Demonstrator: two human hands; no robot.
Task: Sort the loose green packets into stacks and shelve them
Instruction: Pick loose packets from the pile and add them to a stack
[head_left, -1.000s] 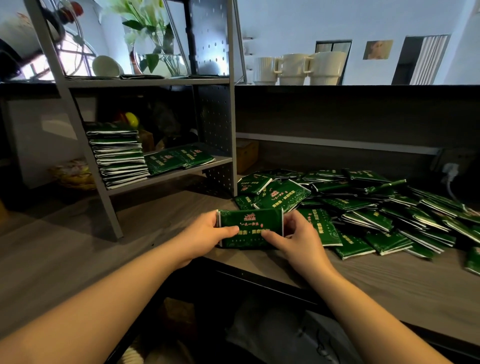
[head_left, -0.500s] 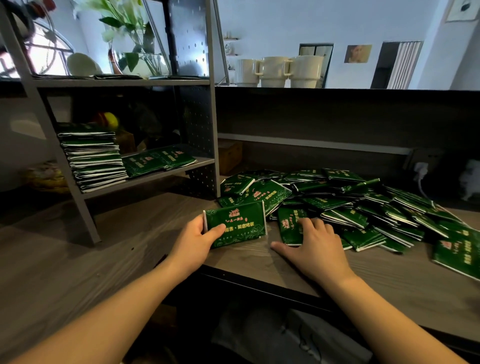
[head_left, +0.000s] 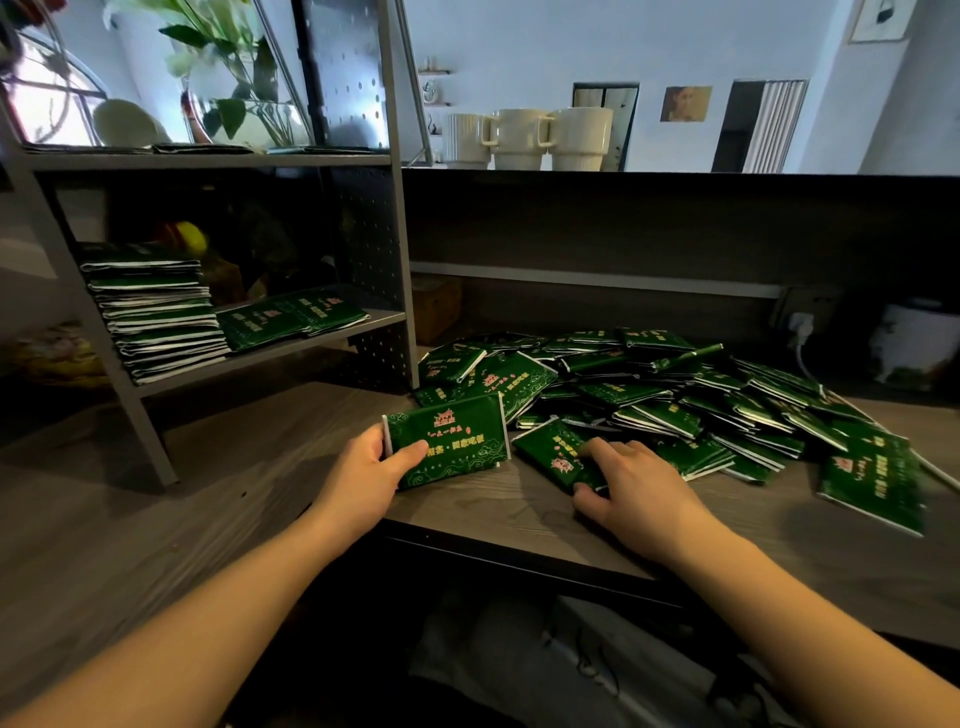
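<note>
Left hand (head_left: 363, 470) grips a small stack of green packets (head_left: 448, 447) at its left end, thumb across the front face, fingers behind; the stack stands on its long edge on the wooden counter (head_left: 208, 499), tilted slightly, about 11 o'clock from frame centre bottom. Right hand (head_left: 636, 486) is at 3 o'clock of that stack, palm down, fingers curled over a single packet (head_left: 556, 452) lying flat at the near edge of the pile, thumb tucked against its near side, so it is grasping that packet. The held stack and the single packet sit just beside each other, not clearly touching. Loose pile of packets (head_left: 675, 395) spreads from 12 to 3 o'clock of the right hand, overlapping at mixed angles, some face up, some showing white edges. One packet (head_left: 872, 480) lies apart at the pile's 4 o'clock, blurred. Grey metal shelf unit (head_left: 400, 291) stands at 10 o'clock of the left hand; its lower shelf carries a tall stack of packets (head_left: 156, 317) on the left and a low flat stack (head_left: 291, 319) just beside it to the right. Three white mugs (head_left: 524, 137) sit on the dark ledge at 12 o'clock, above the pile. A white plug and cable (head_left: 800, 338) are at the pile's 2 o'clock.
</note>
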